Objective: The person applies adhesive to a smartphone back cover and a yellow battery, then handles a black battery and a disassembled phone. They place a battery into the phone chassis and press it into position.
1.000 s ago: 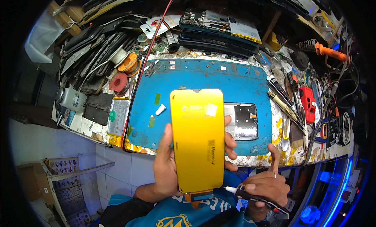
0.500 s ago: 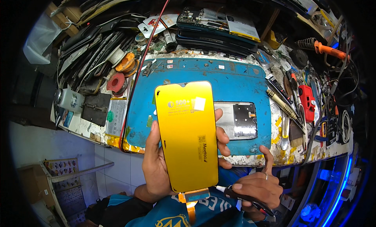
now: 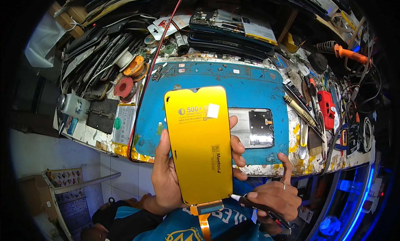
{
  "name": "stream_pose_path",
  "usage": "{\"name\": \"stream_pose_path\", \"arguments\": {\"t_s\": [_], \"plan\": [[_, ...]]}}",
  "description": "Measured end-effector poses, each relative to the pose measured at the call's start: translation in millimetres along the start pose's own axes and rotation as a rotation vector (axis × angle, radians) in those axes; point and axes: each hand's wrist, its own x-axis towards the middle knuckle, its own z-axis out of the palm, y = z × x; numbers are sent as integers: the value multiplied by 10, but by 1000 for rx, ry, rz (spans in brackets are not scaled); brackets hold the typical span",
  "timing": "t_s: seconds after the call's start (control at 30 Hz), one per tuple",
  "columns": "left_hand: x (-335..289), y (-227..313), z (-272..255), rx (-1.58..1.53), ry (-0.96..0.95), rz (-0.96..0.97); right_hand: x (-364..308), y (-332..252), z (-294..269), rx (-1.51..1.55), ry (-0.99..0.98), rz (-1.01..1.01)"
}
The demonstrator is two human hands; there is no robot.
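Yellow-backed, flat rectangular screen panel [image 3: 200, 157] stands at the centre of the frame, gripped along both long edges by the left hand [image 3: 164, 174], fingers curled round it. Below it hangs an orange ribbon cable [image 3: 204, 226]. At lower right, the right hand [image 3: 281, 197] is closed round a slim black pen-shaped tool with a white tip [image 3: 262, 207], index finger raised; the tip is at the panel's lower right corner, contact unclear. The panel hides much of the blue work mat [image 3: 258, 87], and the left fingers partly block a silver-and-black phone frame [image 3: 261, 130] right of centre. Dark stacked phones [image 3: 229, 45] fill the upper middle; a red-and-black cable [image 3: 155, 62] crosses left of centre, beside a red spool [image 3: 123, 88]; a red plastic tool [image 3: 327, 110] lies at right.
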Motion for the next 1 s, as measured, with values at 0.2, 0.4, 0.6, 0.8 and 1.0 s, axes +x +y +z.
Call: {"name": "stream_pose_path", "arguments": {"t_s": [0.2,0.4,0.6,0.8,1.0], "plan": [[1,-24,87,31,165,16,15,-20,2,-11,6,11],[5,-21,98,16,160,20,13,-33,15,-9,22,35],[-1,-30,80,-26,153,24,27,-42,25,-26,6,48],[-18,-33,46,-16,139,26,43,-52,21,-26,-9,60],[-31,-31,37,26,120,-8,-1,-11,46,-37,41,36]]}}
